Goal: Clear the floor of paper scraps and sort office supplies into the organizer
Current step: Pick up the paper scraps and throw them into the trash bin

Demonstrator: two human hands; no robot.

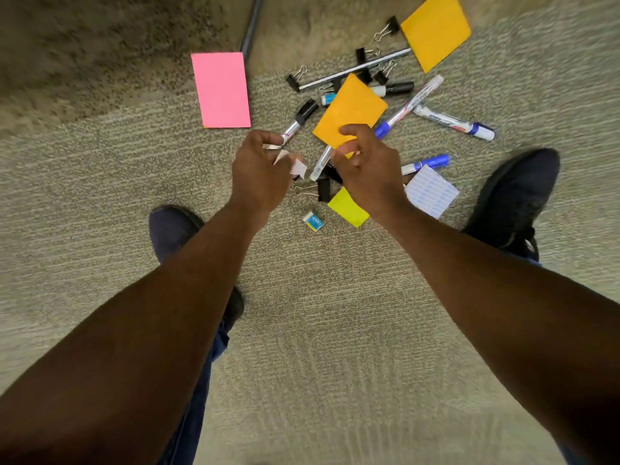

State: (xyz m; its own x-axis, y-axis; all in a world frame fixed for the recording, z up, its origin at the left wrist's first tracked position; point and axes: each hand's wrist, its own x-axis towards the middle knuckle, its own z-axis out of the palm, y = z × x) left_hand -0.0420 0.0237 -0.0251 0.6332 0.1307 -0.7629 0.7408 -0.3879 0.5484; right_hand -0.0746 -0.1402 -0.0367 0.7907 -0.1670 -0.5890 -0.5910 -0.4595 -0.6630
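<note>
My left hand (258,169) is closed around crumpled pale paper scraps (297,167). My right hand (365,166) pinches the near corner of an orange paper sheet (350,110) between thumb and fingers. Both hands hover over a pile on the carpet: several markers, such as a black-capped one (300,117) and a blue-capped one (407,105), plus black binder clips (323,189). A yellow sticky note (347,208), a lined white note (431,191) and a small blue-and-yellow box (313,220) lie near my wrists.
A pink sheet (221,90) lies to the left, a second orange sheet (436,30) at the far right. A metal rod (355,69) crosses the pile and a dark pole (251,25) runs behind. My shoes (513,199) stand either side on the carpet.
</note>
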